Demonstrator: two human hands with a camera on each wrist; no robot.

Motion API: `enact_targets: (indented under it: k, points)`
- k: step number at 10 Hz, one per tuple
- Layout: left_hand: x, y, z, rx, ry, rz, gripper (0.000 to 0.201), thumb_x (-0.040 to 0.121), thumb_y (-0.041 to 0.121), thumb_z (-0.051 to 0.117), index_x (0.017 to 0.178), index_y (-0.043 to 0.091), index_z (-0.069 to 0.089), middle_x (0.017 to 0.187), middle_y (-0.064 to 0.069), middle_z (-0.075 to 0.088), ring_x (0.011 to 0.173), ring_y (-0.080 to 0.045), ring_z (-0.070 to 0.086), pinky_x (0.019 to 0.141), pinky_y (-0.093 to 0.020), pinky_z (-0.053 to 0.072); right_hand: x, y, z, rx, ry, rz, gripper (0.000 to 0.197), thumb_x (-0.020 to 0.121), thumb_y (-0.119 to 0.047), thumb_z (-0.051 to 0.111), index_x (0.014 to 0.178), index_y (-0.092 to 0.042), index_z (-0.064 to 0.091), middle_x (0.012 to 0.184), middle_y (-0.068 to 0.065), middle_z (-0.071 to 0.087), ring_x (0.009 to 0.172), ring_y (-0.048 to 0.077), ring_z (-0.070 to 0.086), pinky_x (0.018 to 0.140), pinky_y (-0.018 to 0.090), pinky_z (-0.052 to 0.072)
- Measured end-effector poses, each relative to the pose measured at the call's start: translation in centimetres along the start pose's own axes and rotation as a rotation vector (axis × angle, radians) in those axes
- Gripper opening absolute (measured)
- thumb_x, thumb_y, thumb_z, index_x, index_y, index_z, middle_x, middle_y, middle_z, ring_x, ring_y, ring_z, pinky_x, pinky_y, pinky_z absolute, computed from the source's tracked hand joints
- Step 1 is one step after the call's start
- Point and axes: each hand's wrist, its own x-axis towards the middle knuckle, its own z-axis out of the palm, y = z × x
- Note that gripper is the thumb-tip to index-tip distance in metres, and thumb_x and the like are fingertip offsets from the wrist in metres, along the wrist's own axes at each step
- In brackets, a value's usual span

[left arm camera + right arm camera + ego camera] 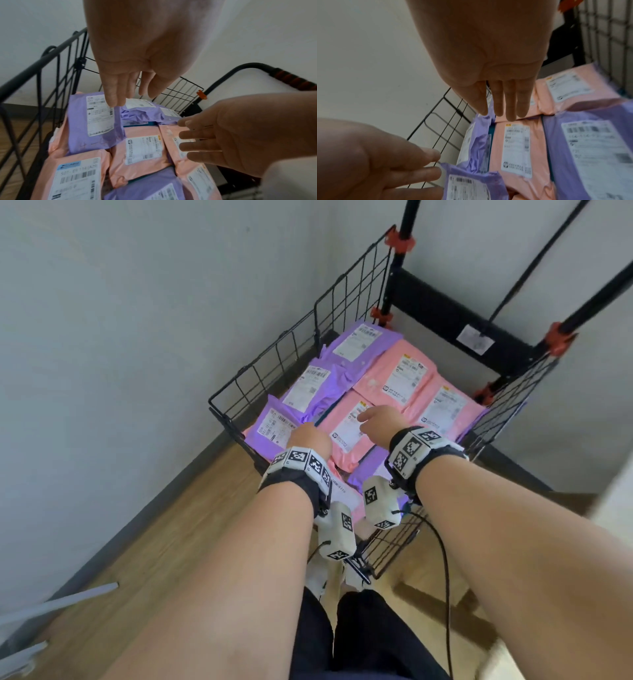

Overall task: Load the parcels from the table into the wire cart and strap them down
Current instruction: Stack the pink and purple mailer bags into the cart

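1. The cart (260, 378) stood in the room corner, close to the wall, with its handle end away from the person.
2. The parcels (394, 378), pink and purple mailers, lay flat inside the cart with their labels up. They were packed edge to edge and overlapped in places, probably so the load sat low enough to strap.
3. The left hand (308, 441) was over the near purple mailer (274, 428), fingers straight and relaxed. It gripped nothing. In the right wrist view the fingertips (435, 170) were at that mailer's corner, but touching or just beside, I could not tell.
4. The right hand (376, 422) hovered over the middle pink mailer (346, 426) with the fingers extended, loosely together, and nothing held. Contact with the mailer was not clear.
5. Both palms faced down, which looked like patting or squaring the layer rather than lifting.
6. No strap showed over the parcels and no table was in view, so loading looked about done and strapping was not yet done.
7. Risk: the slick overlapping mailers could slide when pushed.
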Motion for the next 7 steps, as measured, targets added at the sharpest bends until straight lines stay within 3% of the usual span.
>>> enact_targets:
  k: [1,2,3,5,6,7]
  points:
    - [-2.5,1.7,0.3,0.031,-0.022,0.104,0.035,0.099,0.002,0.036,0.129,-0.001,0.054,0.137,-0.017,0.047,0.127,-0.031,0.047,0.102,-0.034,0.039,-3.0,1.9,-1.7,0.054,0.125,0.061,0.037,0.096,-0.012,0.046,0.13,-0.01,0.058,0.133,0.012,0.057,0.124,0.028,0.053,0.1,0.031,0.042]
    - [-4.5,3.2,0.7,-0.036,-0.042,0.121,0.036,0.099,0.002,0.035,0.13,-0.003,0.053,0.14,-0.016,0.048,0.129,-0.029,0.047,0.101,-0.032,0.039,-6.4,3.7,-2.9,0.074,0.257,0.127,0.035,0.095,-0.013,0.047,0.127,-0.012,0.061,0.13,0.011,0.059,0.121,0.028,0.054,0.099,0.032,0.043]
    - [-6.2,3.8,1.5,-0.008,-0.081,0.199,0.041,0.097,0.005,0.037,0.137,0.004,0.047,0.146,-0.012,0.044,0.133,-0.027,0.043,0.105,-0.032,0.035,-9.8,5.4,-3.6,0.119,0.369,0.199,0.032,0.094,-0.016,0.054,0.124,-0.012,0.063,0.129,0.01,0.061,0.119,0.027,0.056,0.095,0.03,0.045]
    - [-11.4,5.9,3.5,0.063,-0.121,0.391,0.033,0.096,0.007,0.039,0.122,0.0,0.057,0.128,-0.02,0.057,0.116,-0.035,0.055,0.091,-0.037,0.043,-17.5,9.2,-3.2,0.213,0.59,0.272,0.031,0.088,-0.008,0.052,0.115,-0.014,0.068,0.121,0.006,0.065,0.113,0.026,0.059,0.094,0.027,0.044]
    - [-15.0,7.6,5.5,0.101,-0.162,0.475,0.034,0.092,0.009,0.041,0.12,0.003,0.06,0.124,-0.019,0.059,0.112,-0.036,0.057,0.087,-0.035,0.046,-21.8,12.8,-3.0,0.322,0.689,0.353,0.034,0.089,-0.008,0.052,0.118,-0.017,0.066,0.124,0.004,0.064,0.115,0.024,0.058,0.099,0.03,0.045]
    - [-18.6,9.7,7.8,0.157,-0.201,0.573,0.035,0.088,0.006,0.043,0.118,0.003,0.059,0.124,-0.022,0.058,0.109,-0.037,0.058,0.081,-0.034,0.046,-25.7,16.8,-2.7,0.432,0.768,0.446,0.037,0.088,-0.009,0.051,0.122,-0.017,0.063,0.125,0.006,0.063,0.114,0.025,0.058,0.096,0.03,0.045]
